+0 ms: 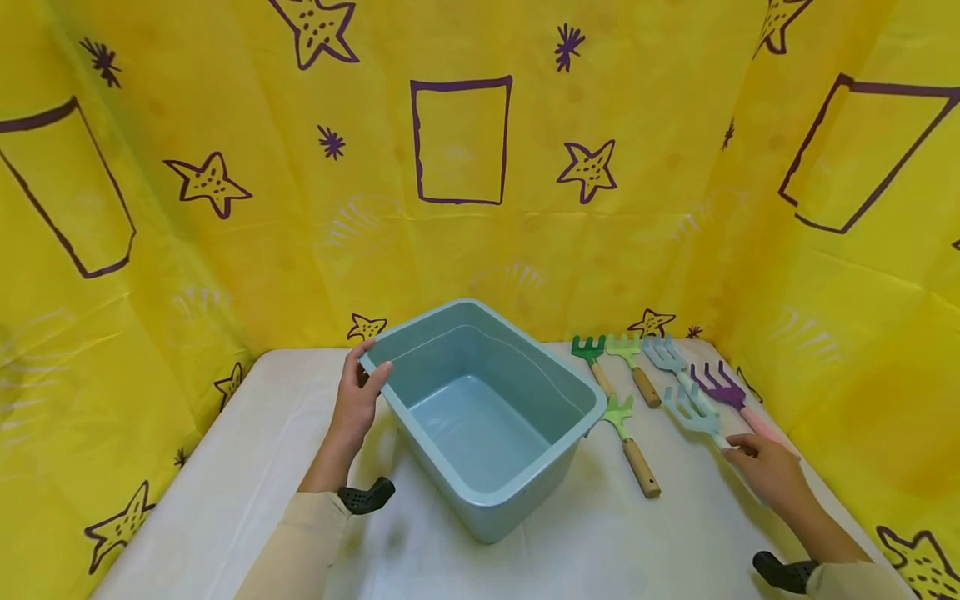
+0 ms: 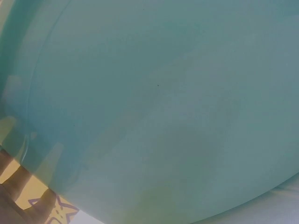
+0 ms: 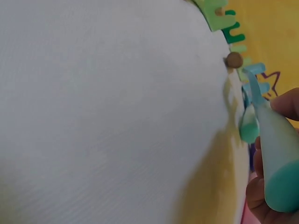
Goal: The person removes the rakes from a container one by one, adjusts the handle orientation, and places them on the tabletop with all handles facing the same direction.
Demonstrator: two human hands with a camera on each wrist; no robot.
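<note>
My left hand (image 1: 358,398) grips the teal tub's (image 1: 480,492) rim at frame centre, steadying it; my right hand (image 1: 767,468) pinches the pale blue rake's (image 1: 693,408) handle at lower right on the table (image 1: 225,500).

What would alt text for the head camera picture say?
A person's left hand grips the rim of an empty pale teal plastic tub on a white table, while the right hand holds a light blue toy rake among five others, against yellow star-patterned sheeting.
</note>
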